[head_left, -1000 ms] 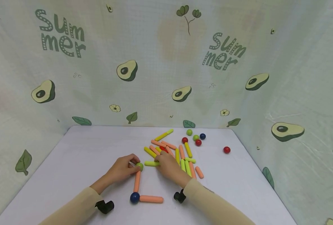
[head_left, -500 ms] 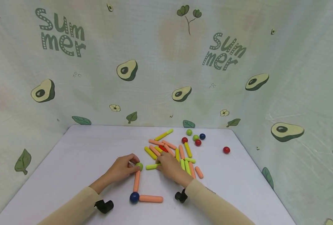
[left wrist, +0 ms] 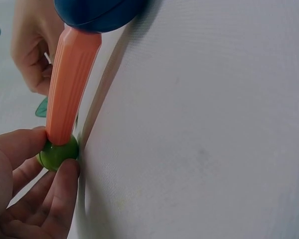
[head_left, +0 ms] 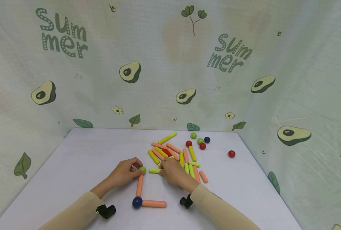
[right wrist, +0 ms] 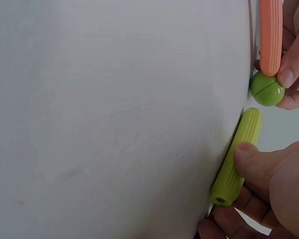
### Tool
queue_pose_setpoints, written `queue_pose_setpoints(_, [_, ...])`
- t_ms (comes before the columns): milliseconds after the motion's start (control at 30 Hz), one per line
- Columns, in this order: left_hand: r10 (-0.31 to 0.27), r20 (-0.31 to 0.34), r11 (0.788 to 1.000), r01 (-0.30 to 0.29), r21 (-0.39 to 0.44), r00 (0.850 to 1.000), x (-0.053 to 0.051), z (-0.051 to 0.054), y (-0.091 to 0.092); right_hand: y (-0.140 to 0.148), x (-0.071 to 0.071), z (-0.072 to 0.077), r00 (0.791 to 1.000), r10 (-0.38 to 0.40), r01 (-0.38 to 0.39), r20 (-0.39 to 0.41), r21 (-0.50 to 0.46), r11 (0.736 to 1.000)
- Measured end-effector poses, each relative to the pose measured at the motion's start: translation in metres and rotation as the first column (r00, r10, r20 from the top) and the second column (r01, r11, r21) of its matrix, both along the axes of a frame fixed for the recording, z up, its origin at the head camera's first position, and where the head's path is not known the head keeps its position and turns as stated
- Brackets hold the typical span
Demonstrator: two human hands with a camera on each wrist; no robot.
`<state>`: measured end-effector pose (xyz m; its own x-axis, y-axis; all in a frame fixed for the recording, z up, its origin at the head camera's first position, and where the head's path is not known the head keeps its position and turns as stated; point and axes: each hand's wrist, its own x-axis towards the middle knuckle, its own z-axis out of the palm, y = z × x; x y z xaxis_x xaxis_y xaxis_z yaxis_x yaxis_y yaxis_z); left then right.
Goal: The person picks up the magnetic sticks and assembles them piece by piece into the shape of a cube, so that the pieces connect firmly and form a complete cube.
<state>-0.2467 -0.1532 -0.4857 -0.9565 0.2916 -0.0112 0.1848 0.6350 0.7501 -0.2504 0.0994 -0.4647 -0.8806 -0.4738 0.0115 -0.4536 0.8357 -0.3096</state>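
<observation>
My left hand (head_left: 126, 172) pinches a green ball (left wrist: 59, 153) between thumb and fingertips. An orange ribbed building stick (head_left: 139, 186) runs from that ball to a dark blue ball (head_left: 137, 202). A second orange stick (head_left: 154, 203) extends right from the blue ball, lying on the table. My right hand (head_left: 172, 172) holds a yellow-green building stick (right wrist: 237, 162), its thumb on the ribbed side and other fingers behind, partly hidden. The stick lies near the green ball, with a gap between them; its near end has a dark round centre in the right wrist view.
Several loose orange, yellow and yellow-green sticks lie beyond and beside my right hand, with a red piece (head_left: 166, 152) among them. Loose balls, including a dark blue ball (head_left: 207, 139) and a green ball (head_left: 193, 135), sit farther back. A red ball (head_left: 231, 154) stands apart at right.
My right hand has drawn the yellow-green stick slightly toward me and right. A few sticks by its fingertips have shifted a little. The left hand stays on the green ball.
</observation>
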Motion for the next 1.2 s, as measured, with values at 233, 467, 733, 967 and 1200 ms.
queue_pose_setpoints(233, [-0.026,-0.017,1.000,0.026,-0.005,1.000,0.0004,0.0004,-0.0008,0.0014,0.0060,0.0028,0.999,0.042,-0.042,0.012,-0.003,0.999])
queue_pose_setpoints(467, [-0.038,-0.024,0.998,0.037,-0.043,0.999,0.0004,0.0015,0.0001,0.0009,0.0076,0.0056,0.998,0.064,-0.064,-0.013,-0.037,0.997])
queue_pose_setpoints(733, [-0.060,-0.014,0.998,0.060,-0.030,0.998,0.0011,0.0037,0.0005,-0.0015,0.0060,0.0045,0.996,0.076,-0.079,-0.044,-0.062,0.995])
queue_pose_setpoints(967, [-0.084,-0.033,0.995,0.082,-0.053,0.996,0.0012,0.0052,-0.0001,-0.0005,0.0074,0.0056,0.998,0.060,-0.060,-0.010,-0.085,0.995])
queue_pose_setpoints(1200, [-0.146,-0.117,0.982,0.130,-0.135,0.982,-0.0004,0.0047,0.0014,0.0008,0.0073,0.0047,0.996,0.083,-0.085,-0.024,-0.133,0.987])
